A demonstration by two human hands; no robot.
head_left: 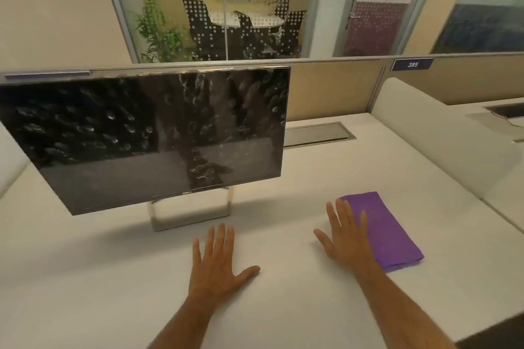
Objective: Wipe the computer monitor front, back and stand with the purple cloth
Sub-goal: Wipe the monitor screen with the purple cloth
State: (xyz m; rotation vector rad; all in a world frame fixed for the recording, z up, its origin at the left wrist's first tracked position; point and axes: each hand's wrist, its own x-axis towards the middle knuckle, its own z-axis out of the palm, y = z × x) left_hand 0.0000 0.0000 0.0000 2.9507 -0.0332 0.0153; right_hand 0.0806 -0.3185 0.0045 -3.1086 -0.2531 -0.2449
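Right hand lies flat on folded purple cloth, long axis near-right to far-left.

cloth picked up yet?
No. The purple cloth lies folded flat on the desk, with the right hand open and its fingers straight, partly over the cloth's left edge.

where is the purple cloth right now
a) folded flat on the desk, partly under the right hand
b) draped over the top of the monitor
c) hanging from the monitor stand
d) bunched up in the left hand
a: the purple cloth lies folded on the desk with the right hand flat over its near edge, while the left hand rests bare on the desk in front of the monitor.
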